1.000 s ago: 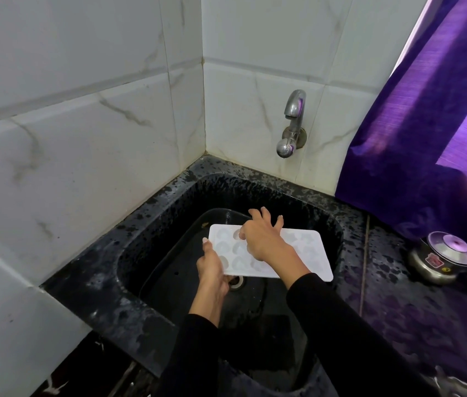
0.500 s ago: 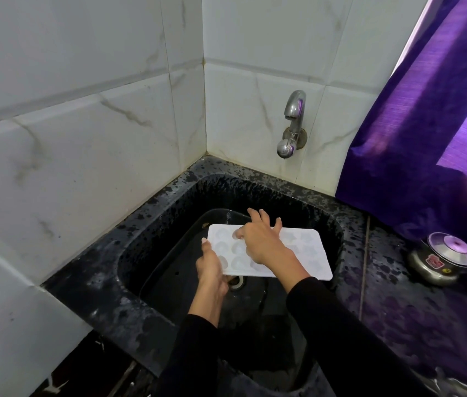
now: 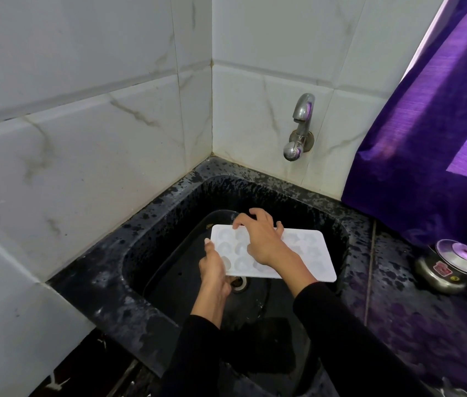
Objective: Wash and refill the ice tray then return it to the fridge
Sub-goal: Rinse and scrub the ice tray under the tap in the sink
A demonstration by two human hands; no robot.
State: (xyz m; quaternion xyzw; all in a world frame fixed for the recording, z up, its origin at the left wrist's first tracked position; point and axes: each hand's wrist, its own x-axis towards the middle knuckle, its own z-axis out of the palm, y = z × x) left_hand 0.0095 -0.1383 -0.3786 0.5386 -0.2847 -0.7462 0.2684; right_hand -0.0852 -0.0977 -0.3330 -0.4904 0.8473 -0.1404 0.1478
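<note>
Left hand (image 3: 212,267) is gripping the white rectangular plastic ice tray (image 3: 312,253) at its nine o'clock edge; right hand (image 3: 261,239) is resting spread-fingered on top.

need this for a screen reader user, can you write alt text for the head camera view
A person holds a white ice tray over a black sink: the left hand grips its near left edge while the right hand rests fingers on its cavities. A closed-looking metal tap juts from the tiled wall; a small steel pot sits beside a purple curtain.
</note>
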